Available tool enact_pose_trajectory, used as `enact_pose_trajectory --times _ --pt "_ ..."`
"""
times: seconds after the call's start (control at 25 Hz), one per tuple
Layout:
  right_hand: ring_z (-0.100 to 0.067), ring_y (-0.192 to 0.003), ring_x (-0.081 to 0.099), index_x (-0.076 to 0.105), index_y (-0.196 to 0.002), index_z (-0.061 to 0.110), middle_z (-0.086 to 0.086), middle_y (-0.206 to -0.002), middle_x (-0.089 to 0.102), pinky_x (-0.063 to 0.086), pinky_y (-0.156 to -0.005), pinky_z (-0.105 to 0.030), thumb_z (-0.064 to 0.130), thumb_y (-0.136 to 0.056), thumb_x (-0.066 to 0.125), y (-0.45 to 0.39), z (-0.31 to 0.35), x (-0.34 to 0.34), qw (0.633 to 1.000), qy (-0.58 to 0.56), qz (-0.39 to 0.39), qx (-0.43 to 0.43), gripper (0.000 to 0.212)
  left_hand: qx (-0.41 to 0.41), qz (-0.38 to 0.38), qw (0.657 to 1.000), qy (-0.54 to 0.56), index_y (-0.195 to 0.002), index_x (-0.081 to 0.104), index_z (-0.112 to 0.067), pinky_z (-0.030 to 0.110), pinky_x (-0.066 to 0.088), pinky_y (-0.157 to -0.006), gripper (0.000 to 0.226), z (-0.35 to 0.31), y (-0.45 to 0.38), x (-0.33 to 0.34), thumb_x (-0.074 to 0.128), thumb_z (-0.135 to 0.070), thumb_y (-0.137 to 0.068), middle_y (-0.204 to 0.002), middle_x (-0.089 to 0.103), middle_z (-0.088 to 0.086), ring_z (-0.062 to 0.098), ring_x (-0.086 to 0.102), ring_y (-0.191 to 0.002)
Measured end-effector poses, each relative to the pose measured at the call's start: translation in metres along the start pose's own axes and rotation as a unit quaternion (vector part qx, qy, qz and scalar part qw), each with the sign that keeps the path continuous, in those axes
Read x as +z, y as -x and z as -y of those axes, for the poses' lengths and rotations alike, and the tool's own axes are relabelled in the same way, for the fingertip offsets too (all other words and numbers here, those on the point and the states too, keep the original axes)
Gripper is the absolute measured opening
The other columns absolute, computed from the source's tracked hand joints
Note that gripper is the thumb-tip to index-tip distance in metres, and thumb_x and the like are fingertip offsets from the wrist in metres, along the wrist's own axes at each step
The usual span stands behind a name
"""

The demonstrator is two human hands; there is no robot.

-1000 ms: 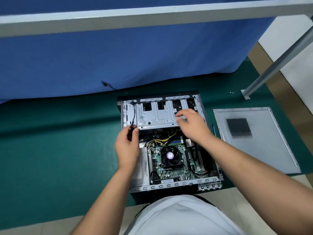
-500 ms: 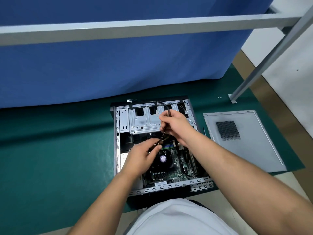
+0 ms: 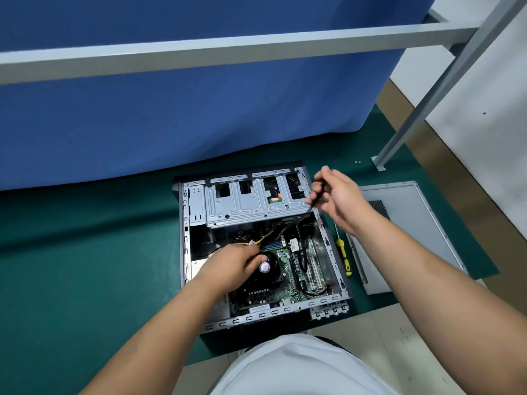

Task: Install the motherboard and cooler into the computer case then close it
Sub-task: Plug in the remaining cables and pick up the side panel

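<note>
The open computer case [image 3: 185, 238] lies flat on the green mat. Inside it sits the green motherboard [image 3: 291, 277] with the black cooler fan [image 3: 271, 269] mounted on it. My left hand [image 3: 231, 266] rests over the left part of the cooler, fingers curled, pinching a black cable near the yellow wires [image 3: 258, 241]. My right hand [image 3: 339, 195] hovers above the case's far right corner beside the silver drive cage [image 3: 251, 206], holding a thin black cable between thumb and fingers. The grey side panel [image 3: 410, 232] lies flat to the right of the case.
A yellow-handled screwdriver [image 3: 343, 255] lies between the case and the side panel. A blue curtain hangs behind the case. A grey metal frame leg [image 3: 379, 163] stands at the back right. Two small screws [image 3: 358, 161] sit near it.
My right hand has lifted and swung right, from over the drive cage to the case's far right corner. My left hand has dropped lower onto the cooler. The camera view has shifted.
</note>
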State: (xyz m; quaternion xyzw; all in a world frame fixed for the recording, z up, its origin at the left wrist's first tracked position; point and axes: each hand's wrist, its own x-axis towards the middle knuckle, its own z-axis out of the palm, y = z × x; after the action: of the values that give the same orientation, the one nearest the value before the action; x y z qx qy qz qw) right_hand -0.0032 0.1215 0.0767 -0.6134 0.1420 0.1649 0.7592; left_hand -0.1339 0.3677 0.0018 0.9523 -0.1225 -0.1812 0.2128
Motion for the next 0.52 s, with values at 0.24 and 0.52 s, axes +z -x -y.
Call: enact_pose_trajectory --times 0.24,0.52 --pt "-0.012 -0.051 0.024 0.040 -0.093 0.022 0.003 -0.066 0.032 0.025 -0.050 -0.026 0.032 -0.108 0.037 0.024 0.001 -0.024 0.999 -0.005 0.007 0.045 0.018 0.051 0.083 0.976 -0.193 -0.106 0.075 -0.024 0.038 0.044 -0.103 0.061 -0.004 0.003 0.018 0.032 -0.067 -0.102 -0.113 0.062 -0.001 0.024 0.045 -0.130" --pt "-0.012 -0.056 0.025 0.042 -0.089 0.025 0.003 -0.068 0.036 0.023 -0.057 -0.031 0.037 -0.101 0.024 0.051 -0.018 -0.025 0.996 0.024 0.052 0.071 0.025 0.060 0.120 0.945 -0.297 -0.111 0.069 -0.026 0.038 0.038 -0.102 0.060 -0.003 0.011 0.010 0.024 -0.064 -0.104 -0.109 0.069 0.001 0.024 0.066 -0.105"
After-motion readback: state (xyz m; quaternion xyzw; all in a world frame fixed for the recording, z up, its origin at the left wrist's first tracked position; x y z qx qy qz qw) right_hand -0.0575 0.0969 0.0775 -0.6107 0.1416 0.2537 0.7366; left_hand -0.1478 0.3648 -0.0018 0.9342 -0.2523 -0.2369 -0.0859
